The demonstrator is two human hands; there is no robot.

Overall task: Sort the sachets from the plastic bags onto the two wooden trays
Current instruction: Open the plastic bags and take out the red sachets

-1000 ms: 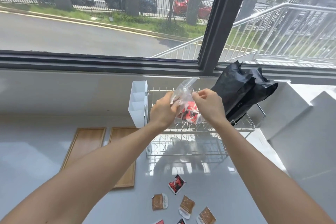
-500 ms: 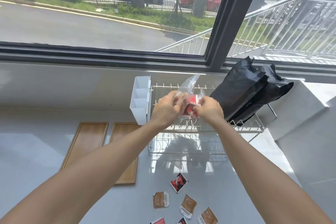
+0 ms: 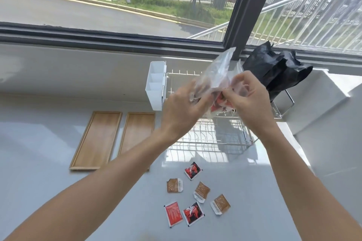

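Note:
Both hands hold a clear plastic bag [image 3: 219, 73] up over the wire rack. My left hand [image 3: 183, 110] grips its left side and my right hand [image 3: 248, 97] pinches its right side; red sachets [image 3: 218, 103] show through the bag between them. Two bare wooden trays lie side by side on the white counter: the left tray [image 3: 97, 140] and the right tray [image 3: 137, 133], partly hidden by my left forearm. Several loose sachets lie on the counter near me, among them a red-and-black one [image 3: 193, 170], a brown one [image 3: 175, 185] and a plain red one [image 3: 173, 214].
A wire dish rack [image 3: 213, 137] stands behind the sachets, with a white plastic caddy [image 3: 155, 84] on its left end. Black plastic bags [image 3: 274, 70] rest on its right end. A white raised block [image 3: 329, 115] borders the right side. A window runs along the back.
The view has tilted down and my hands have come nearer. The bag has been pulled wider between the two hands, and more loose sachets on the counter have come into view.

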